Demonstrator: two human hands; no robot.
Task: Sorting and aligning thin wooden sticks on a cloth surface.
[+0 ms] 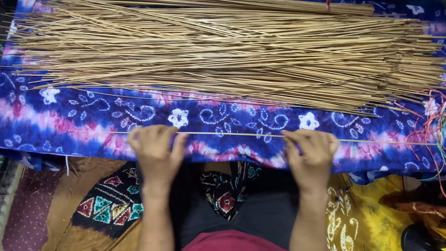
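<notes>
Even, bright light from above; sharp focus, corners slightly dim.

Red threads (429, 123), patterned floor cloth (111, 204)

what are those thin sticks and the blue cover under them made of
Sticks: probably dried plant stems or split bamboo, going by the matte tan colour and stiff, very thin, straight shafts. Blue cover: woven cloth, likely tie-dyed cotton, given its soft folds and blurred white and pink patterns.
</notes>
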